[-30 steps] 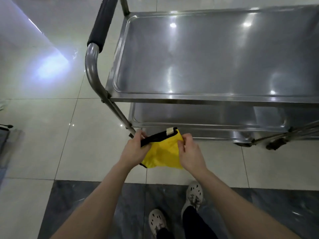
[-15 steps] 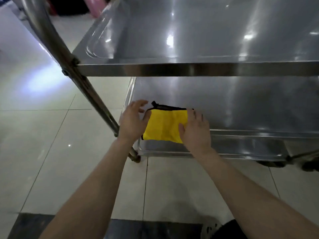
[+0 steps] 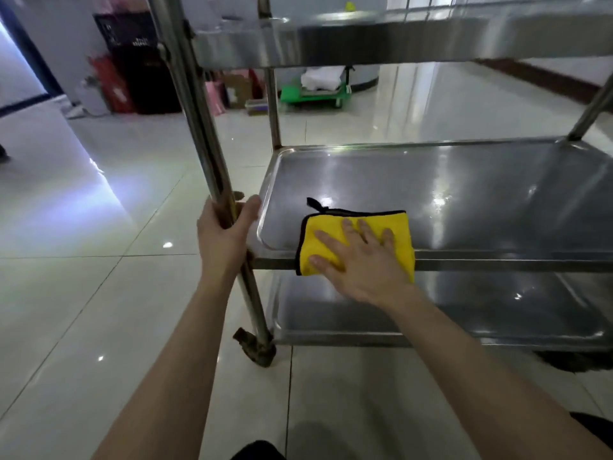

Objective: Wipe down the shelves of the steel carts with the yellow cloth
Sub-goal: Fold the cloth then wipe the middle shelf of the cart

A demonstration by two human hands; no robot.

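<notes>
Pressing flat on the yellow cloth [image 3: 331, 224], the right hand [image 3: 361, 260] has its fingers straight and spread, palm down, gripping nothing. The cloth lies folded at the front left of the middle shelf [image 3: 464, 194], its near edge hanging over the shelf's front rim, with a black loop sticking out at its far corner. The left hand [image 3: 222, 234] is curled around the upright post [image 3: 189, 104] at the cart's front left corner. A lower shelf [image 3: 497, 313] sits beneath, the top shelf [image 3: 398, 38] above.
</notes>
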